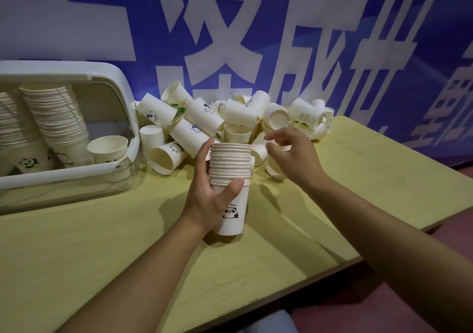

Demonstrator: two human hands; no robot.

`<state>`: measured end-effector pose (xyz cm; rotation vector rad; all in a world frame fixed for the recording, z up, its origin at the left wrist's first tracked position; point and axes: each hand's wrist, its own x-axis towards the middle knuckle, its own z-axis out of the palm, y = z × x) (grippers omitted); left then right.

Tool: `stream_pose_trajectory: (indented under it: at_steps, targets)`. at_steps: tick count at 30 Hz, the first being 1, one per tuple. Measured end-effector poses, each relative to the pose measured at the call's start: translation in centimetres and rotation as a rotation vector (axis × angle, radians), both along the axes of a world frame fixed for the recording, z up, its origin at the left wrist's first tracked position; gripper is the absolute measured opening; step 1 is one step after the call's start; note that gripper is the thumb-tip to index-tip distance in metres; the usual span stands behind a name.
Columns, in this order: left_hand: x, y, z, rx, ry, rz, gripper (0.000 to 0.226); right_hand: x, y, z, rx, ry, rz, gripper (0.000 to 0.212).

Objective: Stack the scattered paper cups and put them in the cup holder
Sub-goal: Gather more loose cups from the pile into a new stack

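Cup holder [133,138] at left already has several tall stacks. Left hand [207,199], fingers wrapped round a nested stack [230,176] w/ panda print, standing on the tabletop [76,256]. Right hand [291,153] half-open, empty, reaching for the loose pile [204,122] — dozens left, white, tumbled.

- Two bare hands: left hand [204,199], right hand [291,153], at centre frame.
- One stack of nested cups [230,179], centre; roughly fifteen rims.
- One cup holder [76,76], upper left, with two tall stacks and one single cup.
- One heap of loose cups [204,120], upper centre; too many to count exactly.
- One table [102,256].
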<state>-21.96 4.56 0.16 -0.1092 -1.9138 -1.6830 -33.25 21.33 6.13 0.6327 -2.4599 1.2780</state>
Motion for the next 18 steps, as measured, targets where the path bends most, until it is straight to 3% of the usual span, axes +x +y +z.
stream_pose_trajectory:
  at_steps: [5, 11, 14, 18]
  targets:
    - [-0.1, 0.0, -0.2, -0.024, -0.026, -0.036, 0.092, -2.9, 2.3, -2.7, 0.590, -0.079, -0.095, 0.060]
    - [0.3, 0.4, 0.2, -0.016, -0.021, -0.034, 0.087, -2.9, 4.8, -3.0, 1.020, 0.038, 0.037, 0.077]
    - [0.4, 0.6, 0.4, -0.013, -0.014, -0.041, 0.087, -3.1, 6.1, -1.7, 1.126, 0.124, 0.106, 0.082]
    - [0.5, 0.6, 0.4, -0.020, -0.008, -0.048, 0.088, -4.3, 6.3, -0.6, 1.117, 0.222, 0.149, 0.076]
